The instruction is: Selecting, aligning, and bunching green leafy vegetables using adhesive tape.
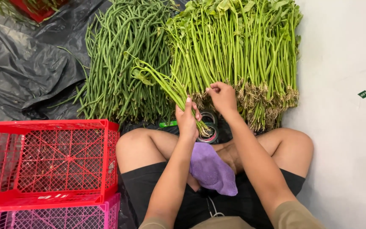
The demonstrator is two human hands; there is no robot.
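Observation:
My left hand (187,118) grips a small bundle of green leafy stems (162,80) near their rooty ends, the leaves pointing up and left. My right hand (222,96) reaches into the root ends of a big pile of the same rooted greens (242,46) lying on the floor ahead, fingers pinched among the stems. Under my left hand, between my knees, lie rolls of tape (210,127). A purple cloth (212,169) rests on my lap.
A heap of long green beans (123,59) lies left of the greens on a black plastic sheet (22,63). A red lattice crate (47,159) stands at my left on a pink crate (56,216). A white wall or floor surface (344,127) is on the right.

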